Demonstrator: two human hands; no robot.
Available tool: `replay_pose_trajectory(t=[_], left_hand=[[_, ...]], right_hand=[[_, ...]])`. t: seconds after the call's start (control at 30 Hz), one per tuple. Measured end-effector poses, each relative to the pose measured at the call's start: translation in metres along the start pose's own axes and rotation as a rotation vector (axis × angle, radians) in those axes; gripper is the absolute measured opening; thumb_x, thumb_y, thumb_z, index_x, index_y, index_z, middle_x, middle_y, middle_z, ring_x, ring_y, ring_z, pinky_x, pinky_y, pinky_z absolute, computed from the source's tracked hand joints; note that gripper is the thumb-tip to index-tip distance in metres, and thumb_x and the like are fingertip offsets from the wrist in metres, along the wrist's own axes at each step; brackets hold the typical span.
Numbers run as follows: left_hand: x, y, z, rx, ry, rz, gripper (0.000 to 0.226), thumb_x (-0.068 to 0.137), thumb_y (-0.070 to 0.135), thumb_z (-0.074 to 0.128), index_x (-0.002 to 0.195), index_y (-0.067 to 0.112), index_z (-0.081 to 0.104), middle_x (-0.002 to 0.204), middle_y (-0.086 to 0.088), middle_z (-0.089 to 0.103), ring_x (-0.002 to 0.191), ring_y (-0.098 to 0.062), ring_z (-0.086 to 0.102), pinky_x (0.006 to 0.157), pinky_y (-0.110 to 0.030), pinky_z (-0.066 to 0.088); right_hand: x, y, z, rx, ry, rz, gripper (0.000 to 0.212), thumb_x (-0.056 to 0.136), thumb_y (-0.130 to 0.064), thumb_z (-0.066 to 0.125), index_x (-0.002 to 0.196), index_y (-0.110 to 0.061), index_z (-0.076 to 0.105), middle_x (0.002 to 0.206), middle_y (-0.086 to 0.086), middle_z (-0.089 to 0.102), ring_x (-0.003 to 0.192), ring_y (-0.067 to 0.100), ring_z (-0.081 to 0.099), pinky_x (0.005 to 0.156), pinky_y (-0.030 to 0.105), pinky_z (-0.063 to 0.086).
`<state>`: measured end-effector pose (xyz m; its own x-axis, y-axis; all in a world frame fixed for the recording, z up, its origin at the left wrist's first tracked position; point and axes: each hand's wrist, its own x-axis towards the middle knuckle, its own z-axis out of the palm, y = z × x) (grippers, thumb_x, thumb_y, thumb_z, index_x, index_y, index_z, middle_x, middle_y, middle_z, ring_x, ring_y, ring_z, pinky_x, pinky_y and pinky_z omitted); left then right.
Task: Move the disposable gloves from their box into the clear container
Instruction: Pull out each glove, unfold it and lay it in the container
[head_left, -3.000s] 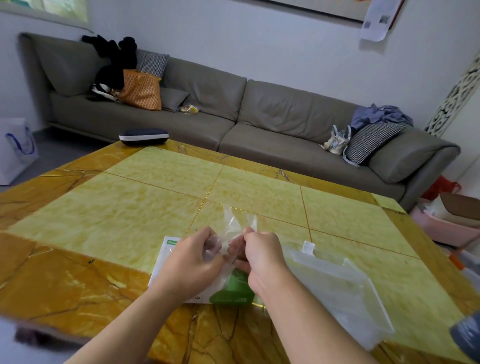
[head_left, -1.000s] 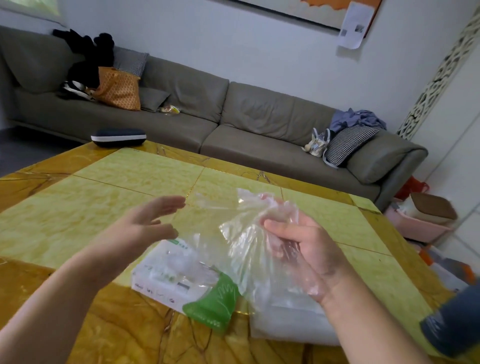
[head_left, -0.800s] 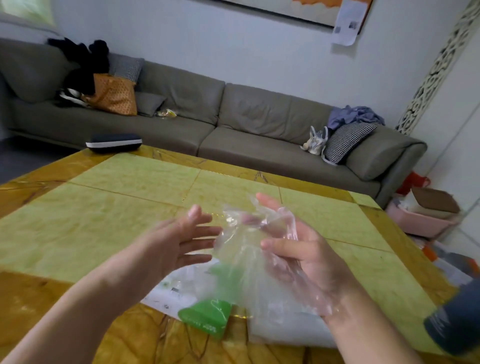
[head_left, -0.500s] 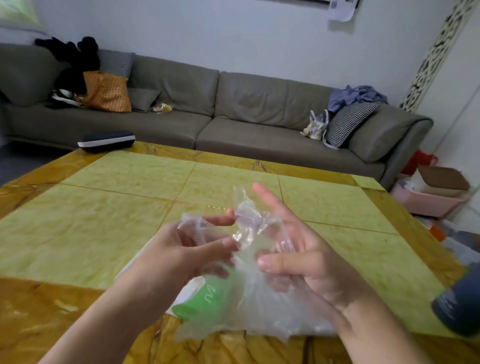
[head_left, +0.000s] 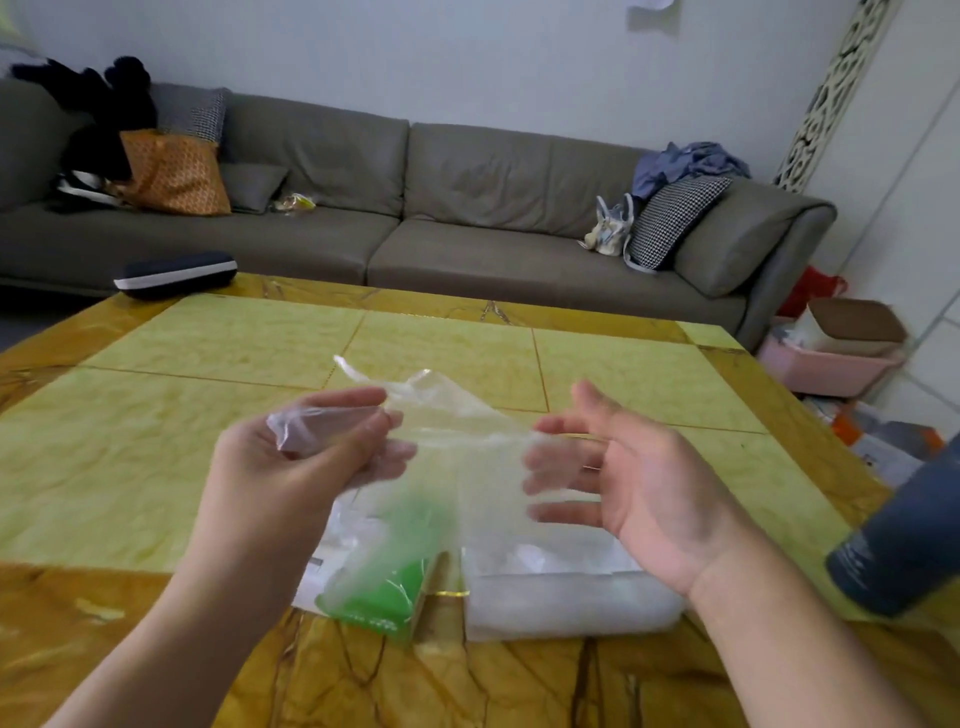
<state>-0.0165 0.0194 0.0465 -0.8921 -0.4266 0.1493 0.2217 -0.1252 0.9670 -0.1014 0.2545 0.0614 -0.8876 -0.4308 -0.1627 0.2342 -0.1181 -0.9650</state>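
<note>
A thin clear disposable glove (head_left: 457, 436) hangs stretched in the air above the table. My left hand (head_left: 306, 457) grips one end of it between thumb and curled fingers. My right hand (head_left: 634, 478) is spread, palm up, with its fingertips behind the glove's other end; whether they hold the film I cannot tell. Below them on the table lies the white and green glove box (head_left: 374, 597). Right beside it sits the clear container (head_left: 566, 597), low and rectangular, with pale film inside.
The yellow stone table (head_left: 208, 395) has a dark case (head_left: 174, 273) at its far left corner. A dark blue cylinder (head_left: 904, 545) stands at the right edge. A grey sofa (head_left: 467, 208) runs behind; a pink bin (head_left: 826, 364) sits on the floor right.
My hands have drawn apart, stretching the glove between them. The left hand now holds the glove's end, and the right hand has opened out and moved right.
</note>
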Motion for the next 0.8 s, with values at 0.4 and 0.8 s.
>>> replay_pose_trajectory(t=[0.4, 0.8], left_hand=[[-0.001, -0.003, 0.009, 0.046, 0.022, -0.055, 0.022, 0.087, 0.0, 0.073, 0.108, 0.006, 0.074, 0.096, -0.011, 0.08, 0.082, -0.03, 0.079, 0.07, -0.025, 0.063], [0.001, -0.014, 0.1, 1.081, -0.548, 0.264, 0.027, 0.1, 0.019, 0.051, 0.11, 0.034, 0.071, 0.104, 0.018, 0.07, 0.092, -0.002, 0.065, 0.081, -0.023, 0.056]], right_hand=[[0.011, 0.006, -0.025, -0.232, 0.419, -0.103, 0.012, 0.091, -0.003, 0.078, 0.098, -0.006, 0.069, 0.077, 0.007, 0.074, 0.049, 0.011, 0.054, 0.043, 0.025, 0.045], [0.018, 0.008, -0.05, -1.071, 0.367, -0.044, 0.01, 0.084, -0.012, 0.072, 0.08, -0.021, 0.07, 0.07, -0.002, 0.07, 0.053, 0.011, 0.061, 0.044, 0.021, 0.041]])
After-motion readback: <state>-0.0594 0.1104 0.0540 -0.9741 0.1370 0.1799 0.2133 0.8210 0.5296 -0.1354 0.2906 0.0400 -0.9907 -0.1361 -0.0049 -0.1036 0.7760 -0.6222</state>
